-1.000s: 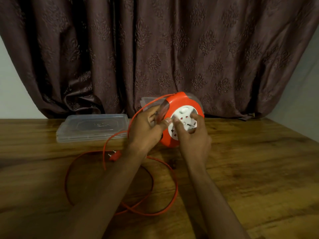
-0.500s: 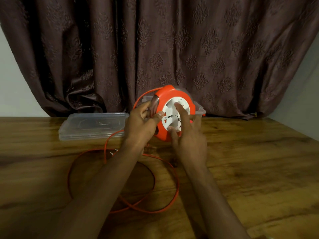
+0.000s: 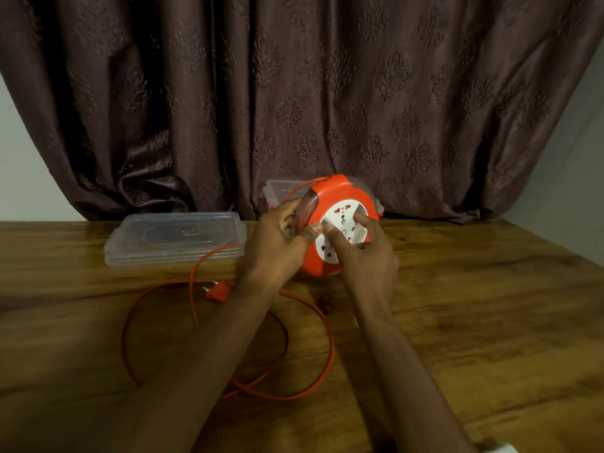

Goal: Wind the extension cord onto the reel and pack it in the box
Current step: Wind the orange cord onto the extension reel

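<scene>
Both hands [image 3: 277, 243] on reel [image 3: 340, 204], box [image 3: 281, 188] mostly hidden

This looks like a room in a home rather than a workshop or shop. A heavy brown curtain [image 3: 294, 93] with an embossed floral pattern hangs in folds across the whole far side, reaching down to the far edge of a wooden table [image 3: 474, 322] with a glossy, strongly grained top. Plain pale wall [image 3: 19, 178] shows at the far left and far right of the curtain. A clear plastic lid [image 3: 176, 238] of the household storage kind lies on the far left part of the table. The lighting is dim and warm.
</scene>
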